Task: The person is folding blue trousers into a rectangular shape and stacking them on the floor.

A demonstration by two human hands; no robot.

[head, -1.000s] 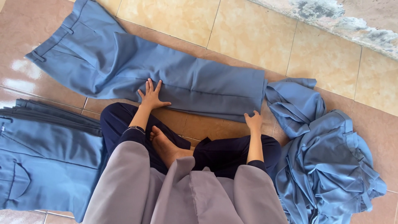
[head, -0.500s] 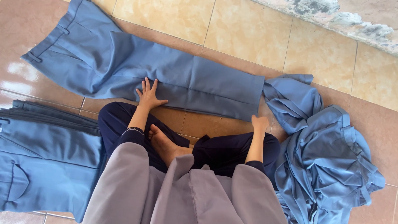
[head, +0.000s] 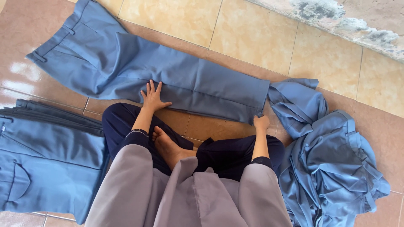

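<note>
Currently: a pair of blue trousers (head: pixel 139 71) lies flat on the tiled floor (head: pixel 252 38), waistband toward the floor's top-left corner, legs stacked and running right toward the hem. The left hand (head: pixel 153 97) lies palm-down on the near edge of the trouser legs, fingers (head: pixel 150 86) spread and flat, gripping nothing. The right hand (head: pixel 261 123) sits at the hem's near corner, fingers curled onto the cloth; whether they pinch the hem or only press it I cannot tell.

Judgement: this looks like the smoothing and aligning step before a fold. The next move probably calls for holding the hem corner firmly and keeping both leg edges matched while the cloth is carried over.

Edges and room: a stack of folded blue trousers (head: pixel 46 155) lies at the floor's left edge, just beside the person's knee. A heap of unfolded blue garments (head: pixel 332 168) lies to the right, touching or nearly touching the hem. A worn wall base (head: pixel 345 23) bounds the top-right. Open tile shows beyond the trousers; the person's crossed legs (head: pixel 168 145) fill the near side.
</note>
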